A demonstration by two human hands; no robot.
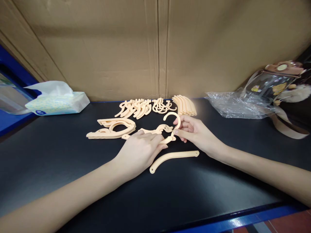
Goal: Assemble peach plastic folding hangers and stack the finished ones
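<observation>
Between the thumb and fingers of my right hand (190,131) is a cream plastic hanger hook (179,119), its curve turned up and to the left. Its lower end meets a curved hanger arm (167,140), which my left hand (143,149) grips and partly covers. Just behind the left hand lies another wavy cream hanger piece (165,128); whether it joins the held arm, I cannot tell. In front of both hands a loose curved arm (175,157) with a hole at each end rests on the black tabletop (155,200).
Folded hangers (111,128) are stacked left of my hands. Behind them sit piles of wavy pieces (136,107), hooks (161,105) and curved arms (184,105). A tissue pack (58,103) stands left; a plastic bag (239,105) and a bottle (269,82) are right. Cardboard (109,48) rises behind.
</observation>
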